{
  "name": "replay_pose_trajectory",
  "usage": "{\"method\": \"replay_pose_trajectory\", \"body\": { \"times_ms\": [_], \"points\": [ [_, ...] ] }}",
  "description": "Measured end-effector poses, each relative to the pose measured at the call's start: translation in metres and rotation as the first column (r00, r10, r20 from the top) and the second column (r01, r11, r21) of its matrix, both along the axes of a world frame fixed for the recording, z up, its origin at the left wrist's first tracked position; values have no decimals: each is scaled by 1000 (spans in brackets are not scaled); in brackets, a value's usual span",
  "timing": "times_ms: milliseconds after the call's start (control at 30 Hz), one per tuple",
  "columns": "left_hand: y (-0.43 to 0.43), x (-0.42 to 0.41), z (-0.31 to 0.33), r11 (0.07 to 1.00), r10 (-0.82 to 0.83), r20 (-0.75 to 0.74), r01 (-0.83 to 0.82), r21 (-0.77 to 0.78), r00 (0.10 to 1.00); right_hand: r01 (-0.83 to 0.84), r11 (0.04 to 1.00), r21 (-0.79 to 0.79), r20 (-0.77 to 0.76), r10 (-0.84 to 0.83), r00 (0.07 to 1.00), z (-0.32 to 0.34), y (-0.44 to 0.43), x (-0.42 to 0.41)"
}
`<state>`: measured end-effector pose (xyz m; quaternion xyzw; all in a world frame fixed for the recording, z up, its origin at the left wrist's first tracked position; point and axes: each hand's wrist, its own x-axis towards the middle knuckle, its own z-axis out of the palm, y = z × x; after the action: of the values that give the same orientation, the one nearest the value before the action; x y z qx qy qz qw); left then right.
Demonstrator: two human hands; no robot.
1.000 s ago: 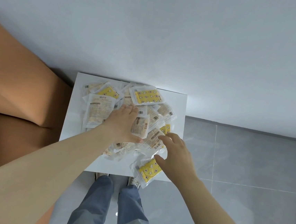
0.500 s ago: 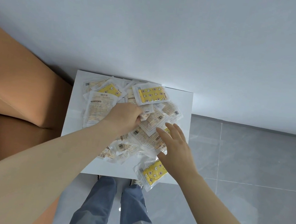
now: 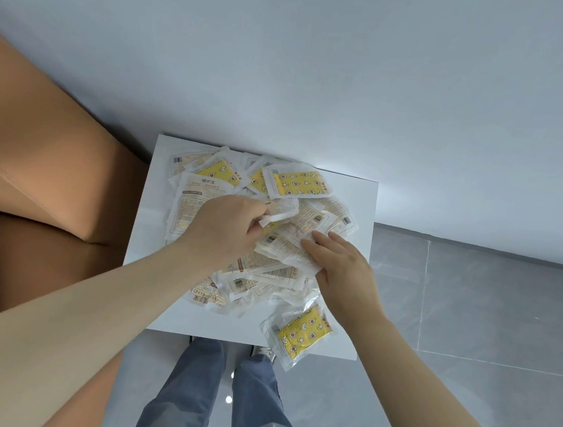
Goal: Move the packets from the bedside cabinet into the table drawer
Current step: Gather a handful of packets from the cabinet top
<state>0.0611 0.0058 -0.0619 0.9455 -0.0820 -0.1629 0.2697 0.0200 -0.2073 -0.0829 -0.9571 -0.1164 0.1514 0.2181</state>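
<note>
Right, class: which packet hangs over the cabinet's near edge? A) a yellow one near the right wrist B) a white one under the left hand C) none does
A: the yellow packet beside the right hand sticks out past the cabinet top's near edge.

Bare arms, blue jeans
Uncovered forearms [image 3: 110, 300]; faded blue-grey jeans [image 3: 194, 394] hang loose down to pale shoes [image 3: 265, 351] on the floor.

Bright, even light, soft shadows — wide-angle bending at the edges, nearest parts perhaps slightly soft.
</note>
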Motion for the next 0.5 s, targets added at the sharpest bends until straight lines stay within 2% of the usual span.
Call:
{"method": "replay_pose_trajectory", "body": {
  "times_ms": [200, 500],
  "points": [
    [11, -7, 23, 993, 98, 67, -94, -68, 993, 31, 996, 86, 179, -47, 983, 10, 3, 7],
    [36, -17, 56, 963, 260, 151, -245, -111, 954, 86, 991, 104, 359, -118, 926, 49, 3, 8]
  ]
}}
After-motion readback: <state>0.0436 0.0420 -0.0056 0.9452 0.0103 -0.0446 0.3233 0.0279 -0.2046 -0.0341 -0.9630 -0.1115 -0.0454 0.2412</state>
